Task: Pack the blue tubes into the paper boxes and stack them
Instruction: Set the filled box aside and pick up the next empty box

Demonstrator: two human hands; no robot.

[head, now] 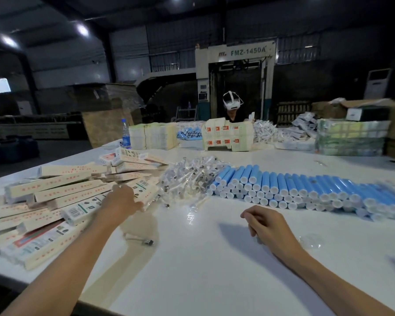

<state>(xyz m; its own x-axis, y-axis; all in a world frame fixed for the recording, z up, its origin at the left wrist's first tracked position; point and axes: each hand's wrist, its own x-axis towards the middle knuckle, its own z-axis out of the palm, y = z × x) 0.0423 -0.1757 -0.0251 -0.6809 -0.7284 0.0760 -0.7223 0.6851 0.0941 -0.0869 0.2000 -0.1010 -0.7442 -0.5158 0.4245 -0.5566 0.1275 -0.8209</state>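
Note:
A long row of blue tubes (290, 190) with white caps lies stacked on the white table (214, 270) at the right. A loose heap of long cream paper boxes (62, 197) covers the left side. My left hand (121, 199) reaches onto the near edge of that heap, fingers on a box; whether it grips the box is unclear. My right hand (267, 224) hovers over bare table in front of the tubes, fingers loosely curled, holding nothing.
A pile of clear plastic-wrapped small parts (189, 176) lies between boxes and tubes; one loose part (144, 241) lies near my left forearm. Across the table a person wearing a headset (232, 103) works behind stacked cartons (228, 137). A water bottle (125, 133) stands far left.

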